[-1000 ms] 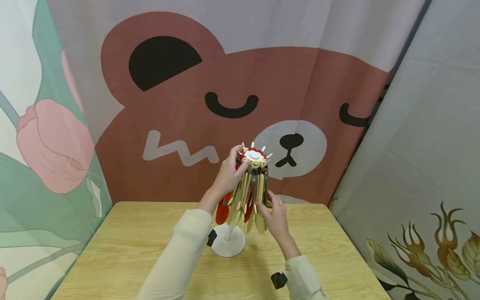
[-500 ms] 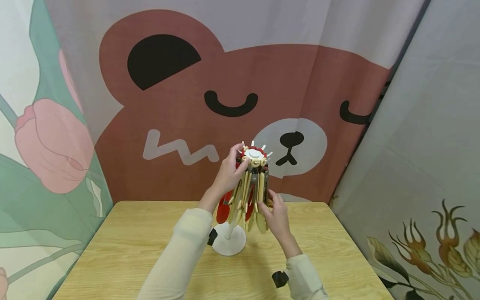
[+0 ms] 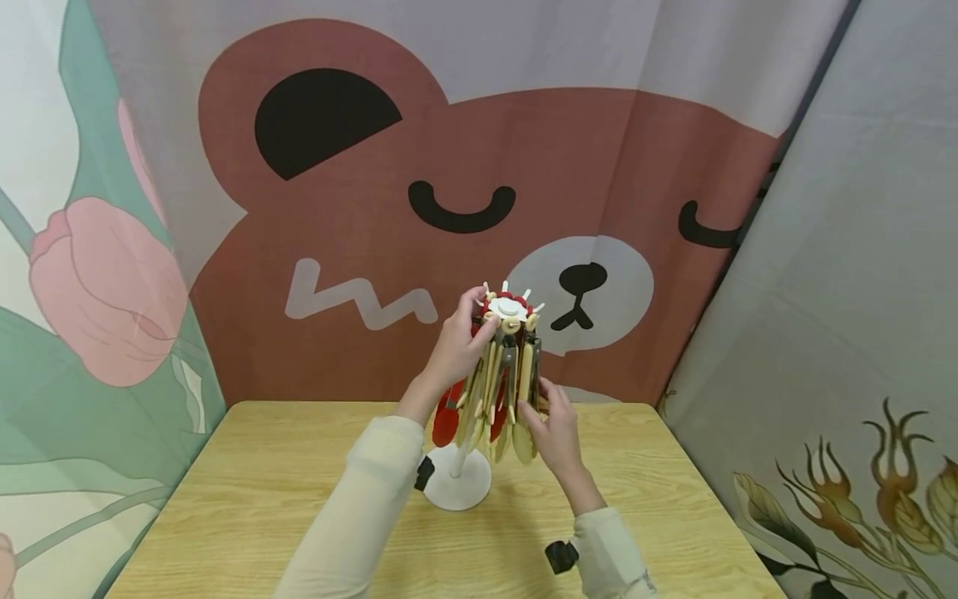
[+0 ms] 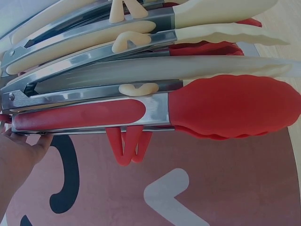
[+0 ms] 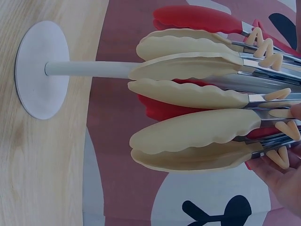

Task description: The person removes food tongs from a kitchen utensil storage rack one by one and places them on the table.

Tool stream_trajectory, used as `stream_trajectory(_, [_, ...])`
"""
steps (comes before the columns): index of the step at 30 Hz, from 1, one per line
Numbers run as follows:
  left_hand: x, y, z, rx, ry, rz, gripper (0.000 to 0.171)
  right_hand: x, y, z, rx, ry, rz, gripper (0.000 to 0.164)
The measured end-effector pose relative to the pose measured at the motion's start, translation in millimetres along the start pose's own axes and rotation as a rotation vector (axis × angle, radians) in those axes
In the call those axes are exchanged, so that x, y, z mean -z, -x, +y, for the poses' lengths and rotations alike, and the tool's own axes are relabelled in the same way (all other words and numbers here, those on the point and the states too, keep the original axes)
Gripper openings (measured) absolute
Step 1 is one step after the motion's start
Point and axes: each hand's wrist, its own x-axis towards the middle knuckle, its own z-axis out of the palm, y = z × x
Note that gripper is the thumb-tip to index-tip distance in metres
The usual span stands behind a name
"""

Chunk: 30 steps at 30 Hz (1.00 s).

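Note:
Several kitchen tongs with cream or red scalloped heads hang around a white stand, whose round top (image 3: 509,309) has white hooks. My left hand (image 3: 455,341) grips the side of that top, thumb in front. Below it hang red tongs (image 4: 235,106), seen close in the left wrist view. Lower on the right, my right hand (image 3: 556,424) pinches one pair of cream tongs (image 5: 197,129) between thumb and fingers, along the metal arms. These tongs hang heads down, and their heads are slightly apart. The upper ends of many tongs are hidden behind my left hand and each other.
The stand's round white base (image 3: 473,491) rests on a wooden table (image 3: 247,499), joined by a white pole (image 5: 99,69). A bear-print curtain (image 3: 359,249) hangs behind the table. Patterned cloths stand at the left and right sides.
My right hand has shifted slightly to the right, and the cream tongs in it lean a little outward from the bunch. My left hand stays on the stand's top.

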Motion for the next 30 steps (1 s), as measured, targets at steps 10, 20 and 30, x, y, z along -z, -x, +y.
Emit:
stream_trajectory(10, [0.3, -0.1, 0.0, 0.007, 0.000, -0.003, 0.047, 1.5, -2.6, -1.8, 0.019, 0.025, 0.016, 0.037])
stream_trajectory(20, [0.2, -0.6, 1.4, -0.005, -0.006, 0.003, 0.046, 2.7, -2.7, -1.8, 0.018, -0.005, 0.043, 0.037])
stream_trajectory(30, [-0.6, 0.3, 1.5, 0.004, 0.009, 0.010, 0.045, 9.4, -4.5, -6.9, 0.078, -0.010, 0.099, 0.038])
